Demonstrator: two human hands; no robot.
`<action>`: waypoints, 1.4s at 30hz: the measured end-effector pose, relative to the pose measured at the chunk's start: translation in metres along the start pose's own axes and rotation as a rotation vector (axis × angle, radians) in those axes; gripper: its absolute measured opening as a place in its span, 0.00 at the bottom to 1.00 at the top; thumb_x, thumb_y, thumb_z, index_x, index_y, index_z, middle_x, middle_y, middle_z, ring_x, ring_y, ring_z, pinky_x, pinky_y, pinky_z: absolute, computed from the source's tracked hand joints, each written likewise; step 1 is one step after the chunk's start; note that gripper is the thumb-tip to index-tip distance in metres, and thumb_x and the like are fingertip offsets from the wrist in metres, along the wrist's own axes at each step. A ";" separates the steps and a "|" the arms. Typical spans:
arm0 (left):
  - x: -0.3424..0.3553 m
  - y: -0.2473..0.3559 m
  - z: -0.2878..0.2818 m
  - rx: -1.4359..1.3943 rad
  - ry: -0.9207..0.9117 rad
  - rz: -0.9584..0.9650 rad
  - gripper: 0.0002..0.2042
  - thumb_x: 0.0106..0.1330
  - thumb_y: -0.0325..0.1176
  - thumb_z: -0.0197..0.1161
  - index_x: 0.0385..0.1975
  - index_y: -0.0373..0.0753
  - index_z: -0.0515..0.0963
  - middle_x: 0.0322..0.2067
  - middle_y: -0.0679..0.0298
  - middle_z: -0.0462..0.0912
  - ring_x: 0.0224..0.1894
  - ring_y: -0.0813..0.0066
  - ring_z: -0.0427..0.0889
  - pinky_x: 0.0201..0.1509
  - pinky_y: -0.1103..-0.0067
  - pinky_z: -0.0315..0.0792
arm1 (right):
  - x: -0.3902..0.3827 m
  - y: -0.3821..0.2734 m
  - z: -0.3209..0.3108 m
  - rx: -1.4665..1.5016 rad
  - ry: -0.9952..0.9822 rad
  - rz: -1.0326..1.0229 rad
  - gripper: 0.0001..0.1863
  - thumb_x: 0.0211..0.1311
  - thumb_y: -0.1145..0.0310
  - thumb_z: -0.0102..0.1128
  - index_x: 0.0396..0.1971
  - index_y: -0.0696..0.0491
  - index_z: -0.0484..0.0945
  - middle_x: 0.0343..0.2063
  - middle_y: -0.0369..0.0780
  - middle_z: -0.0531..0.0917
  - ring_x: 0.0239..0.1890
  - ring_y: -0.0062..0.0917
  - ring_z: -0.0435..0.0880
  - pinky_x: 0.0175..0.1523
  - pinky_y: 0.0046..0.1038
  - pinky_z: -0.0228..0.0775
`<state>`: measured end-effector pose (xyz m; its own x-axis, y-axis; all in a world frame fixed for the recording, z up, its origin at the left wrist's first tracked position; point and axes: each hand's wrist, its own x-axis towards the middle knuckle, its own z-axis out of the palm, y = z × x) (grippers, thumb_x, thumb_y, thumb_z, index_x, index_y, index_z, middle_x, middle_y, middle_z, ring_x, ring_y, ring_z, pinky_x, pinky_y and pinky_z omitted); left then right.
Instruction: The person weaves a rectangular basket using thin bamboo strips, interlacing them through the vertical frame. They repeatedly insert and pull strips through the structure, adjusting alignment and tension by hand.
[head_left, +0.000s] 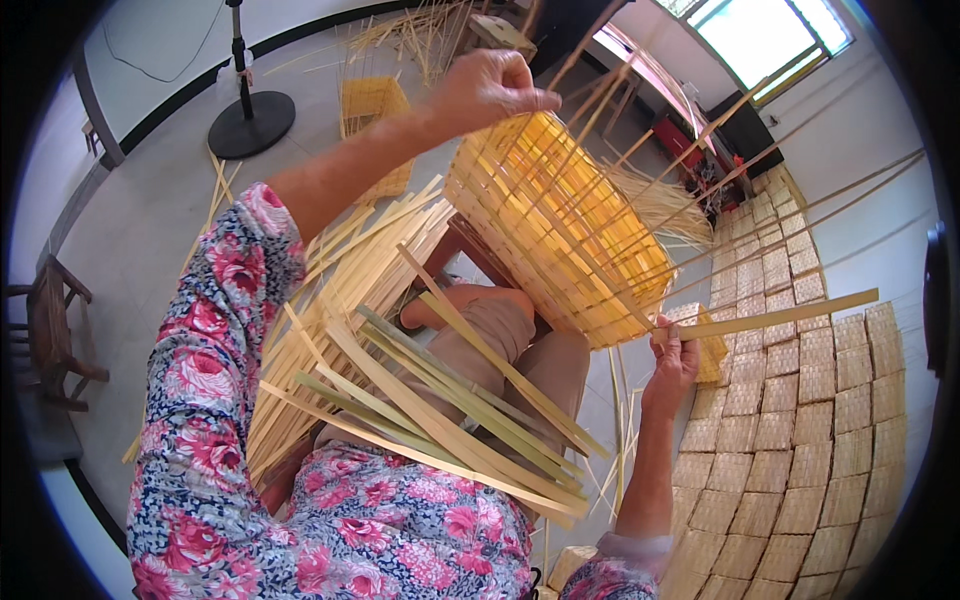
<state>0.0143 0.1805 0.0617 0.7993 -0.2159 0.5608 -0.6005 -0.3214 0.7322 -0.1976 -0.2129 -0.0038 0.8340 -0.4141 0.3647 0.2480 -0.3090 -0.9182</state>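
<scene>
Yellow and woven, a basket (pixel 540 250) sits between the right hand (pixel 676 364), which pinches a flat strip (pixel 800 314), and the left hand (pixel 490 90), curled, its hold impossible to tell.

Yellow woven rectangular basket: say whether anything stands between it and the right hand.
Nothing visible does, except the flat, tan, bamboo-like strip that the right hand itself pinches at the basket's corner. Whether hand and basket touch is unclear.

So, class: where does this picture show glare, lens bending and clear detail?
Head view, top right: glare whitens the window; head view, right: rows of woven pieces bow near the picture's edge; head view, centre: the basket shows its weave.
</scene>
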 end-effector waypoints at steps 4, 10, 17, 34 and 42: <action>-0.007 0.023 -0.010 -0.265 -0.110 0.086 0.20 0.66 0.52 0.69 0.30 0.37 0.83 0.28 0.63 0.85 0.33 0.78 0.83 0.39 0.79 0.77 | 0.001 0.005 0.000 0.039 0.023 0.025 0.07 0.76 0.68 0.56 0.43 0.52 0.81 0.42 0.35 0.86 0.43 0.15 0.81 0.46 0.21 0.73; 0.003 0.033 0.023 0.086 -0.222 0.139 0.35 0.64 0.53 0.70 0.65 0.36 0.71 0.47 0.46 0.85 0.52 0.54 0.85 0.59 0.69 0.79 | 0.002 0.006 0.008 0.089 0.069 0.021 0.06 0.74 0.67 0.58 0.40 0.53 0.80 0.40 0.35 0.86 0.40 0.14 0.80 0.45 0.21 0.72; 0.019 0.040 0.003 0.079 -0.345 0.123 0.24 0.66 0.54 0.68 0.18 0.38 0.84 0.18 0.68 0.80 0.22 0.80 0.79 0.30 0.81 0.71 | -0.003 -0.002 0.020 0.056 0.079 -0.003 0.06 0.74 0.69 0.58 0.39 0.55 0.80 0.37 0.34 0.86 0.36 0.12 0.78 0.43 0.20 0.70; 0.013 0.115 0.003 -0.224 -0.748 0.194 0.16 0.68 0.44 0.67 0.46 0.40 0.83 0.33 0.65 0.86 0.38 0.80 0.85 0.47 0.83 0.78 | 0.001 0.015 0.020 0.133 0.117 -0.061 0.05 0.73 0.74 0.59 0.42 0.59 0.78 0.37 0.38 0.85 0.34 0.13 0.77 0.40 0.18 0.71; 0.023 0.113 0.049 0.098 -0.726 0.151 0.38 0.64 0.50 0.67 0.71 0.36 0.64 0.63 0.44 0.74 0.60 0.51 0.80 0.64 0.65 0.75 | 0.001 0.015 0.020 0.049 0.089 -0.071 0.04 0.74 0.69 0.59 0.41 0.53 0.80 0.37 0.33 0.86 0.35 0.10 0.78 0.40 0.18 0.69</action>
<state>-0.0339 0.0943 0.1388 0.5422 -0.8076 0.2319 -0.7275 -0.3131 0.6105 -0.1837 -0.2008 -0.0204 0.7670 -0.4679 0.4391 0.3302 -0.2990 -0.8953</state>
